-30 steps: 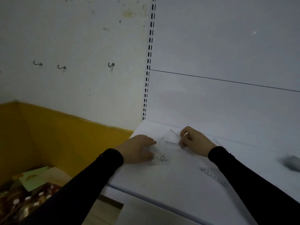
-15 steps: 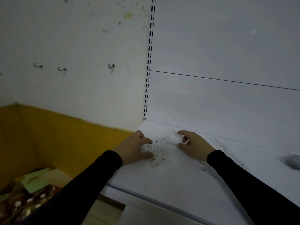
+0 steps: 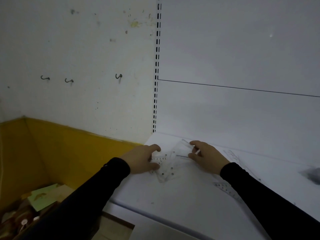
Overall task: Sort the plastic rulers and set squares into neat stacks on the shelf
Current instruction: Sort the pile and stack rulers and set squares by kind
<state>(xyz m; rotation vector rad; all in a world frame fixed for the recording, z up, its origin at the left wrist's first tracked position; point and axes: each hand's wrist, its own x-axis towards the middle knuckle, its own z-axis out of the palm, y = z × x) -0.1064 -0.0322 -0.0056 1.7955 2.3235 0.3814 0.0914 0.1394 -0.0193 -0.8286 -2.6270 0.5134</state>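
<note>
Clear plastic set squares lie stacked at lower centre on the white shelf. Left hand presses one side, fingers curled over the edge; right hand pinches the far end. Likely light, stiff, slippery: grip by the edges.

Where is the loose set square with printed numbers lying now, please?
In the head view the loose set square lies flat on the white shelf, right of centre, partly under the right forearm and apart from the left-corner stack.
</note>
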